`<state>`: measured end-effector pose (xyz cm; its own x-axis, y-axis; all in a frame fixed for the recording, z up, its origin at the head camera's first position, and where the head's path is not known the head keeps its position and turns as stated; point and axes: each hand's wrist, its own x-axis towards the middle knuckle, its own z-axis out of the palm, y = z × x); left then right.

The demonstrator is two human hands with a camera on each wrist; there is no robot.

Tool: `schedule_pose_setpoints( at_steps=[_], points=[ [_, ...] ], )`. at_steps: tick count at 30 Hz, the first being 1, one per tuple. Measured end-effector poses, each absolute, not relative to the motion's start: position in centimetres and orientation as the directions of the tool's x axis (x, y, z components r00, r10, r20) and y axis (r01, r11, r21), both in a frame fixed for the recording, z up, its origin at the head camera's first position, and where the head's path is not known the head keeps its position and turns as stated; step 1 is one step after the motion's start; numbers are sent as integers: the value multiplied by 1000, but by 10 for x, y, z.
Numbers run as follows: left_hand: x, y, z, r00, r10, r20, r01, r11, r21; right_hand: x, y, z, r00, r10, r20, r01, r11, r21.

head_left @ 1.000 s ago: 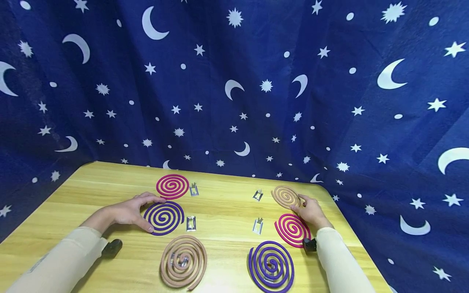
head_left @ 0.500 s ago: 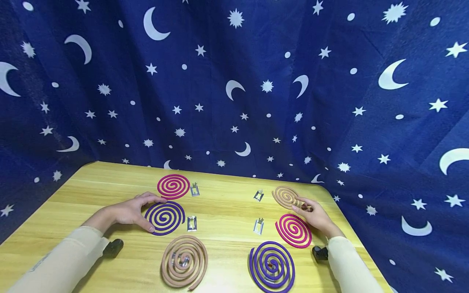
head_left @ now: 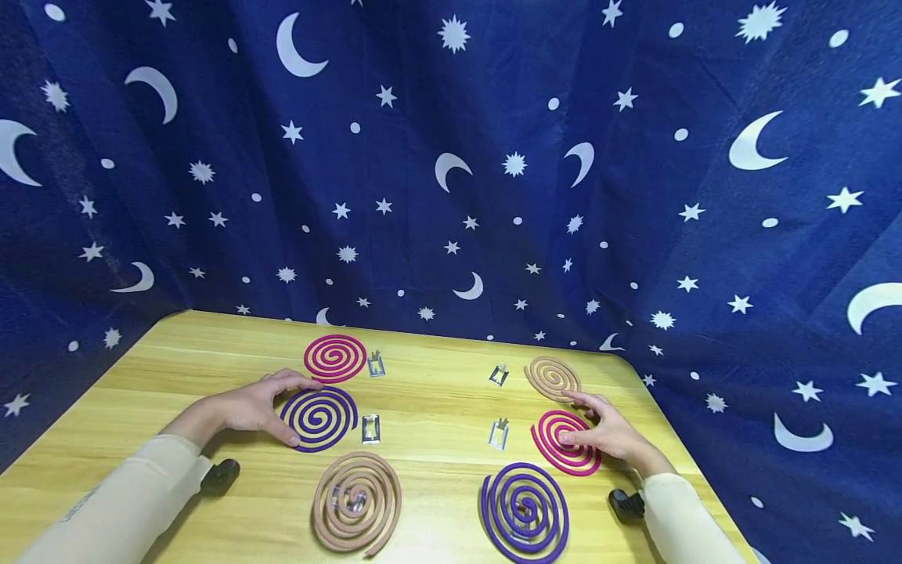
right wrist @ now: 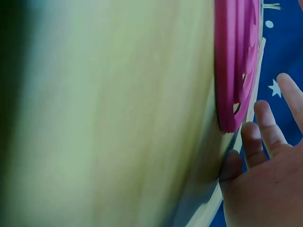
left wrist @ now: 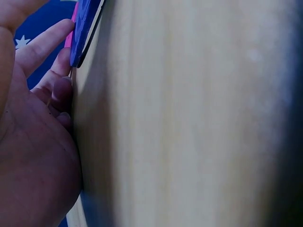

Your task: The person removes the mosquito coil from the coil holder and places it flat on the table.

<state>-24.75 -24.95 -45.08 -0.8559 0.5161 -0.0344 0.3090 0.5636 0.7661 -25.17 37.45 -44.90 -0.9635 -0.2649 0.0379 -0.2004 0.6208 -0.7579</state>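
At the left, a purple mosquito coil (head_left: 319, 419) lies flat on the table. My left hand (head_left: 248, 406) rests beside it, thumb at its near left edge and index finger at its far edge; the left wrist view has the fingers fairly straight against the purple coil (left wrist: 84, 35). On the right, my right hand (head_left: 611, 429) reaches over a pink mosquito coil (head_left: 553, 450) with its thumb and fingers spread apart. The right wrist view catches the pink coil (right wrist: 232, 61) apart from the fingers. A tan coil (head_left: 550, 376) lies just beyond the right fingertips.
Beyond the purple coil lies another pink coil (head_left: 334, 359). In front are a raised tan coil (head_left: 324, 517) and a raised purple coil (head_left: 560, 501), over metal stands. Several small metal coil stands (head_left: 370, 429) dot the table (head_left: 437, 392). A starry blue curtain (head_left: 395, 157) hangs behind.
My right hand has drawn back from the tan coil toward me and now sits over the pink coil, its fingers spreading. The left hand stays by the purple coil.
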Motion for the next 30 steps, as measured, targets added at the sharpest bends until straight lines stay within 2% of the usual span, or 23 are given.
schedule_pose_setpoints(
  at_steps=[5,16,30],
  points=[
    [-247,-249,-450,-859,510,-49,297,574,763,-247,375,-448,-954,-299,8,-198,614,-764],
    [-247,-250,-453,-856,514,-48,303,575,760,-239,377,-446,-929,-371,-14,-265,689,-674],
    [-250,-251,-456,-854,519,-31,307,551,776,-244,375,-451,-942,-334,-34,-246,757,-605]
  ],
)
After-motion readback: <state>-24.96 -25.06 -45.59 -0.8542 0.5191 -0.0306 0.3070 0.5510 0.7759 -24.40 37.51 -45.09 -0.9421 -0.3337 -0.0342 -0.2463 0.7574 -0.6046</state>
